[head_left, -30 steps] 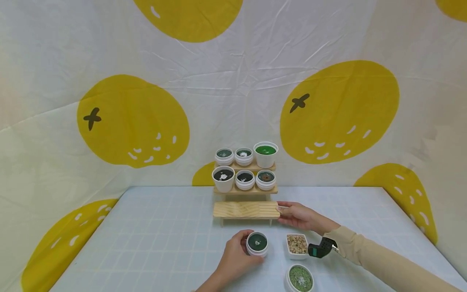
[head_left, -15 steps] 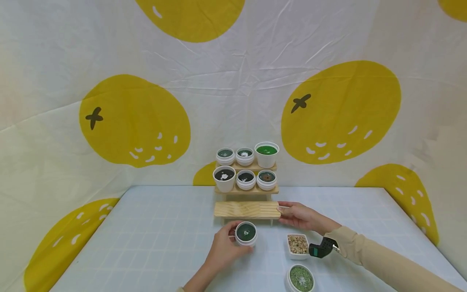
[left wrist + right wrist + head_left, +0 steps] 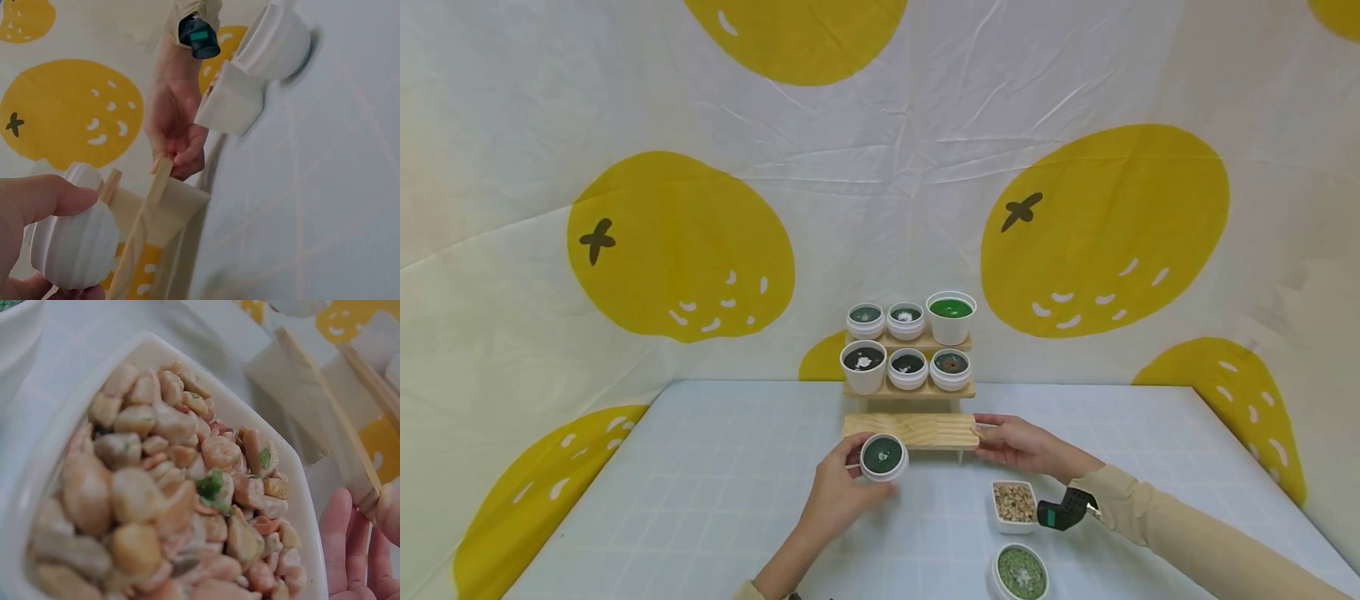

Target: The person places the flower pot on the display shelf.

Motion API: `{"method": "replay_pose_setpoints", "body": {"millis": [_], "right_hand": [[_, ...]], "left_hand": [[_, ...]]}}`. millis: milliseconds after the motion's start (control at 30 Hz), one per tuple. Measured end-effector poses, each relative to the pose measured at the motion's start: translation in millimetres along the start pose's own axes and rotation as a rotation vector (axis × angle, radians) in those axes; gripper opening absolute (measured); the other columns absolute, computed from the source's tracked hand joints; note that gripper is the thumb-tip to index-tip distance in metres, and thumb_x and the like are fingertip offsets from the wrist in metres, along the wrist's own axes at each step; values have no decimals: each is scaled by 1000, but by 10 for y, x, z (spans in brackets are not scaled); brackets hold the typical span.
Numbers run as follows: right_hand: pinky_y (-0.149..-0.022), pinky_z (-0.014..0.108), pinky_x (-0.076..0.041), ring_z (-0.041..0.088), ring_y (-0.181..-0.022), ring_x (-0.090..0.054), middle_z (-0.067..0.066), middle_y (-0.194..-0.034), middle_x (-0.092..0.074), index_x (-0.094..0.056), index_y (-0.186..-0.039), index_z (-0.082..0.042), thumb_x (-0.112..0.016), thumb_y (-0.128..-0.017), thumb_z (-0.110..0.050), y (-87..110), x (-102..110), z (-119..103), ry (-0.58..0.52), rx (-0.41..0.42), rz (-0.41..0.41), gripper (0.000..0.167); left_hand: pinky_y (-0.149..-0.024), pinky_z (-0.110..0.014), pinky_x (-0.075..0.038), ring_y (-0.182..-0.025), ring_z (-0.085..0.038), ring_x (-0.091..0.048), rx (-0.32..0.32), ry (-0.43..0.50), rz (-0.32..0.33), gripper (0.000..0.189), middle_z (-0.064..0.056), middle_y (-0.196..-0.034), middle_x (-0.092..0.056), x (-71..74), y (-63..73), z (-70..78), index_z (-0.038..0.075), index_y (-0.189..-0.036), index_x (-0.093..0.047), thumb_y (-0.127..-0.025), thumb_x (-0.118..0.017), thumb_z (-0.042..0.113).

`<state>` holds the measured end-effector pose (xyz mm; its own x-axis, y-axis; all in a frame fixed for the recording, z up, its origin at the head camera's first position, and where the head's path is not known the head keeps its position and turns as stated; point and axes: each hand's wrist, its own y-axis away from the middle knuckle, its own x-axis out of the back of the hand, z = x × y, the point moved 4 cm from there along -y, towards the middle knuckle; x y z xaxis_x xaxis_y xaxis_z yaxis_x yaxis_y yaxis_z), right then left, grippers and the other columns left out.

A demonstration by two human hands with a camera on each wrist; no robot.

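Note:
My left hand [image 3: 835,496] holds a small white ribbed pot [image 3: 883,460] with a dark green top, thumb on one side and fingers on the other. In the left wrist view this pot [image 3: 75,247] is off the table, near the stand's lowest step. That bare wooden step [image 3: 925,431] belongs to a tiered stand. At its right end my right hand [image 3: 1018,443] pinches the board between thumb and fingers, as the right wrist view shows with the fingers [image 3: 337,537] under the board [image 3: 350,450].
Several white pots fill the two upper steps, among them a taller one with a bright green top [image 3: 951,309]. A square white dish of pebbles [image 3: 1015,503] stands below my right wrist. Nearer me is a round pot with a speckled green top [image 3: 1021,573].
My left hand has lifted the dark green pot and carried it left and forward to the lowest step. My right hand keeps its grip on the board.

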<state>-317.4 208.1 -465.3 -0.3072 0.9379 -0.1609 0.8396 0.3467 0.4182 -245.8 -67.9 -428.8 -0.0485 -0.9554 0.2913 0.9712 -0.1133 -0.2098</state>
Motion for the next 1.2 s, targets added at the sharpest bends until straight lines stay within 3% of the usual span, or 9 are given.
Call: {"method": "replay_pose_setpoints", "body": {"millis": [333,733,1200], "right_hand": [[-77,20,-56,9,-86,-62,3,-100,-63,-16,-149,5,-49,-100,-13,-9,11,5,-4,9,-13,62],[-77,20,-56,10,-86,-62,4,-100,-63,-17,-149,4,-49,-99,-13,-7,10,2,-13,6,-16,62],[-77,21,-56,10,-86,-62,4,-100,-63,-18,-149,5,-50,-99,-13,-12,2,3,-8,0,6,62]], "left_hand": [[-85,-25,-54,-99,-22,-60,-11,-43,78,67,-14,-113,-65,160,-138,66,-2,-121,-58,-62,-86,6],[-89,-36,-55,-102,-25,-59,-9,-126,144,68,-15,-115,-64,228,-279,19,-2,-124,-57,-64,-86,10],[-89,-40,-54,-102,-26,-60,2,-181,158,66,-16,-114,-65,228,-375,-35,-3,-124,-57,-66,-85,11]]}}
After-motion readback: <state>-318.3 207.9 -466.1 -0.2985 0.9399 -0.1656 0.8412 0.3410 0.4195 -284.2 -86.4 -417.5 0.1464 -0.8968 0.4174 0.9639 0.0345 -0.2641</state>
